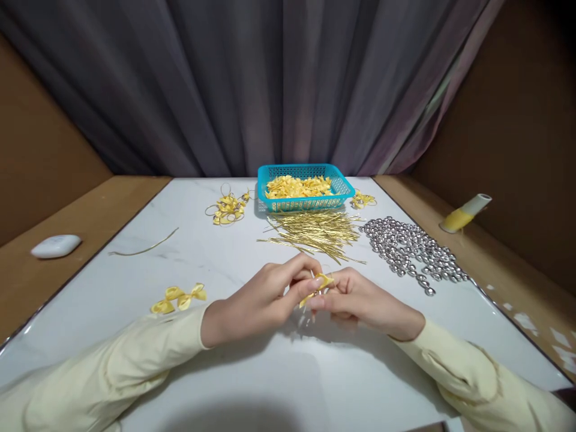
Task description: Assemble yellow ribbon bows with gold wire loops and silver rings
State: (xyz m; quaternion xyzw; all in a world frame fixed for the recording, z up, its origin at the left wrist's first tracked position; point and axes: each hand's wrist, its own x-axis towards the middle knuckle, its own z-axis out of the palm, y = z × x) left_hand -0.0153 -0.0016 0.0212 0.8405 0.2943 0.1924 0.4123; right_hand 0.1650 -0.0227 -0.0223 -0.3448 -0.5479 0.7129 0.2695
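My left hand (265, 297) and my right hand (360, 300) meet over the middle of the white table, fingers pinched together. Between their fingertips is a small yellow ribbon bow (318, 283); a thin gold wire seems to run through it, partly hidden by the fingers. Both arms wear pale yellow sleeves. Just beyond the hands lies a heap of gold wire ties (317, 233).
A turquoise basket (339, 182) of yellow ribbon pieces stands at the back. Silver rings (411, 252) are piled to the right. Finished bows lie at the back left (228, 208) and near left (177, 298). A yellow ribbon spool (463, 214) and a white case (56, 246) rest on the wooden ledges.
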